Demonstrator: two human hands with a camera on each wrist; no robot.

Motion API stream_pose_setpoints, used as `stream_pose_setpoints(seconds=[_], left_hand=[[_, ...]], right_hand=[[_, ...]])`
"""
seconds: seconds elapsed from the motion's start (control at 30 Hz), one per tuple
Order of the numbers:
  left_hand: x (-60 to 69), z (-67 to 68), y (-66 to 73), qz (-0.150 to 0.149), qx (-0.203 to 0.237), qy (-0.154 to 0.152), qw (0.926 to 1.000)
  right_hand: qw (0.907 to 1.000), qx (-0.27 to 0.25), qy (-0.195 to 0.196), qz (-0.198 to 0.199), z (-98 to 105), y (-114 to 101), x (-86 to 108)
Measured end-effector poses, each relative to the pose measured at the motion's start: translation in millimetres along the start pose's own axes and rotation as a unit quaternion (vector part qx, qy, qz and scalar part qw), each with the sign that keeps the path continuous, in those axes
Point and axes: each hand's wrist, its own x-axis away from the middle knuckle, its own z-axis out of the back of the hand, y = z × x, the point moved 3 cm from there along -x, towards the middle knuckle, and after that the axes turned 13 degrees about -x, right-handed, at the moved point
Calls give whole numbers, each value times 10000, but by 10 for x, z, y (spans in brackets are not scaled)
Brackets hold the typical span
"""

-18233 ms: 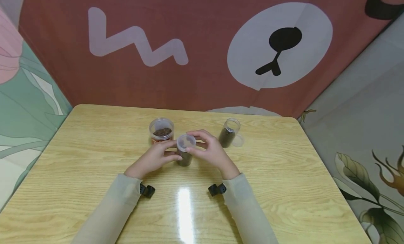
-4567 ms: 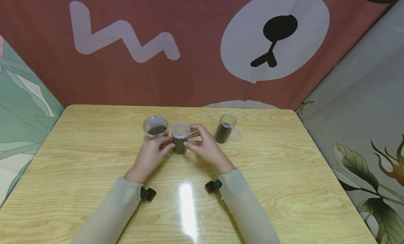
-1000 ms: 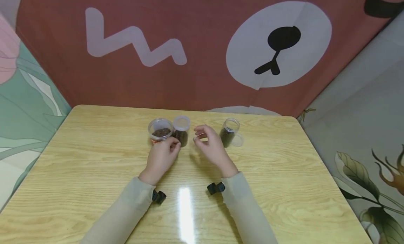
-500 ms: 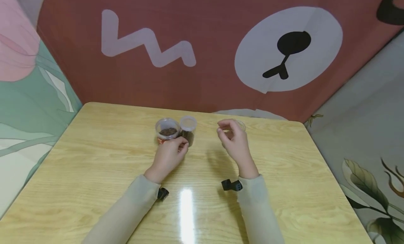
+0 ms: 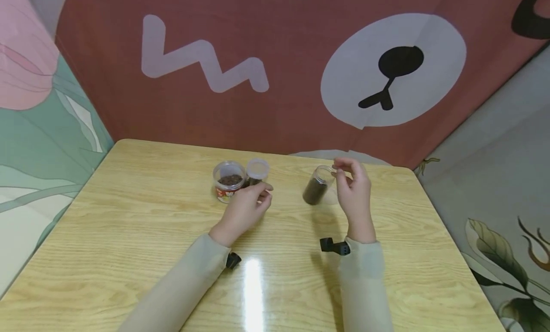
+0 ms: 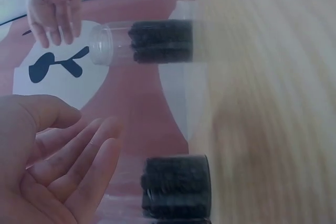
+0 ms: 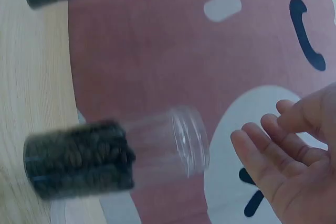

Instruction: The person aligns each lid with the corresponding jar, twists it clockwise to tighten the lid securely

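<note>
Rightward went the right hand [image 5: 355,193] from half a second earlier, baring the uncapped jar [image 5: 316,189] it had mostly hidden; the left hand [image 5: 244,210] had also slid a little right. Both hands held nothing, their fingers loosely bent. The right hung just beside the uncapped jar's mouth, with a gap visible from the right wrist; the left was in front of the capped jar [image 5: 258,169]. Just left of that jar stood the tub [image 5: 230,185] of brown bits, and the loose lid [image 5: 331,197] lay beside the uncapped jar on the table [image 5: 150,236]. Brushed by the right fingers, the uncapped jar might tip and spill its dark pieces, since nothing covered it. Counted: two hands, two tall jars, one tub, one loose lid, one table.
</note>
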Motion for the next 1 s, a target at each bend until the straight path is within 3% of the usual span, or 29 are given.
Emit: stream_pose_setpoints(seconds=[0.23,0.6,0.7,0.87,1.0], left_hand=[[-133,-126,139,7,529,-319,9981],[-269,-312,297,100,1109,-577,9921],[-308,-345,319,103,1034,-582,9929],[-368,-423,329,122,933,-606,9937],[-404,-470,343,189,972,-718,9925]], right_hand=[[9949,700,187,-697,196,194,-16],[9773,1390,-448,-1536,290,563,24],[9694,1487,-760,-1800,294,627,24],[9477,1796,-1374,-2250,276,708,51],[9354,1898,-1661,-2477,269,759,79]])
